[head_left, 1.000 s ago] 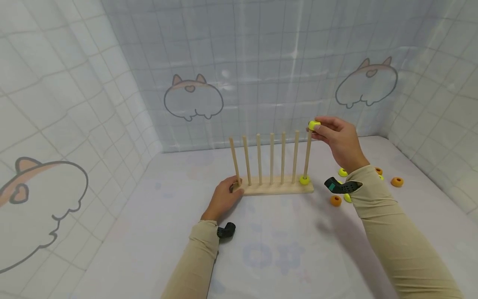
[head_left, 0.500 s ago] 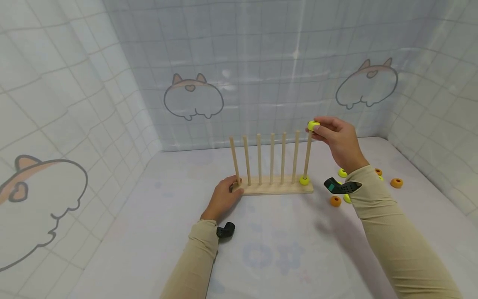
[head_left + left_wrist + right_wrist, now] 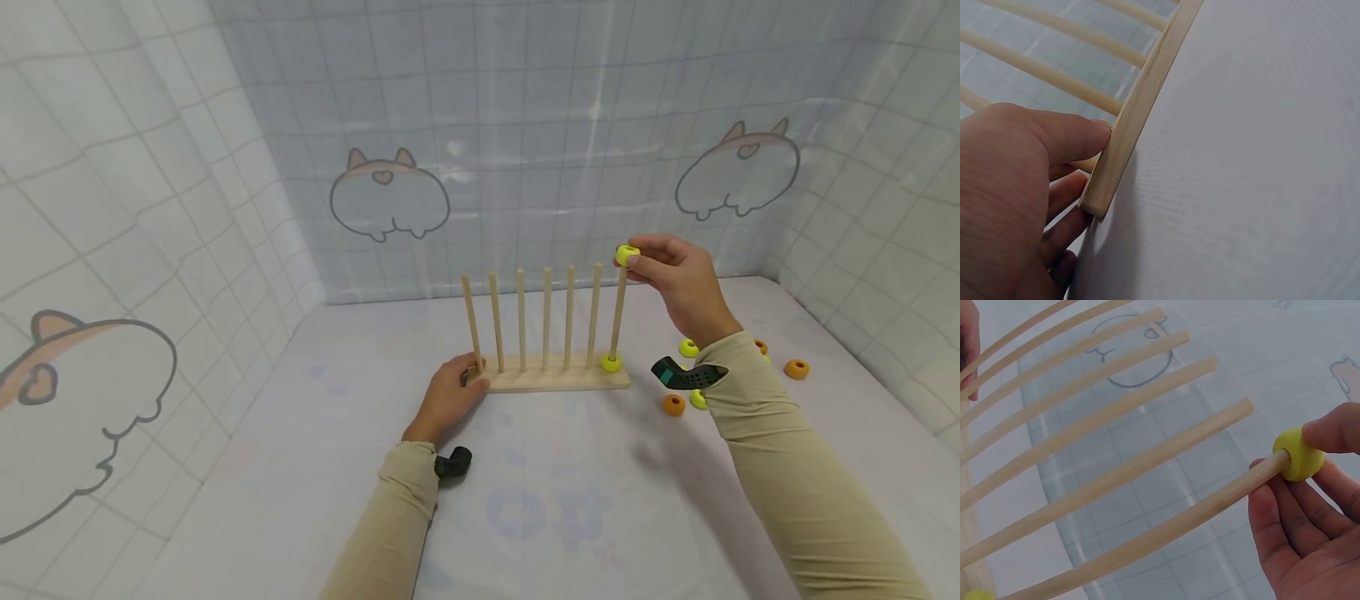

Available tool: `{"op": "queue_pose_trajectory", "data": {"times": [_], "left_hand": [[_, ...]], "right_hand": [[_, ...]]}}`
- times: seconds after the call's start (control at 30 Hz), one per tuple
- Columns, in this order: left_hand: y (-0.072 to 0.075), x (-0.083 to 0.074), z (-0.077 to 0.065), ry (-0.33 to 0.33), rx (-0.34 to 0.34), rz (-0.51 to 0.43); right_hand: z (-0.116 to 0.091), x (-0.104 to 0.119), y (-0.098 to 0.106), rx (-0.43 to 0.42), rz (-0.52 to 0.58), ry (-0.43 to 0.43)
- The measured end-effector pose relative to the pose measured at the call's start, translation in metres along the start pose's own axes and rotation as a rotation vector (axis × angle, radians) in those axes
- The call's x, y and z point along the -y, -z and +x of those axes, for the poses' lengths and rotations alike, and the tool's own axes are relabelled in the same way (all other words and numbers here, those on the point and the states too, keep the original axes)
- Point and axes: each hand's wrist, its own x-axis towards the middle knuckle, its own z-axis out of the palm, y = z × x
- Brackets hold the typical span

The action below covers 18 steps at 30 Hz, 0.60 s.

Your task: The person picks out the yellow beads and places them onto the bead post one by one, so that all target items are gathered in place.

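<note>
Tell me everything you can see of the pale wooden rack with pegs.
The pale wooden rack is a flat rectangular base with seven slim pegs in a row, apparently unpainted. It stands upright on whitish printed cloth. The left hand grips its left end. A round yellow bead sits low on the rightmost peg; the right hand holds another yellow bead around that peg's tip.

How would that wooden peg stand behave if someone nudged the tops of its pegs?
The peg stand would probably tip fairly easily if free, since its pegs rise tall from a narrow base. It would likely feel stiff, as it looks like solid wood. With the left hand gripping one end, it may resist tipping.
</note>
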Motion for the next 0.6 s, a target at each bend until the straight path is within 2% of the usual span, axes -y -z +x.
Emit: {"op": "queue_pose_trajectory", "data": {"times": [0.6], "left_hand": [[-0.0010, 0.0011, -0.0020, -0.005, -0.003, 0.018]], "right_hand": [[-0.0027, 0.0024, 0.0002, 0.019, -0.022, -0.028]]}}
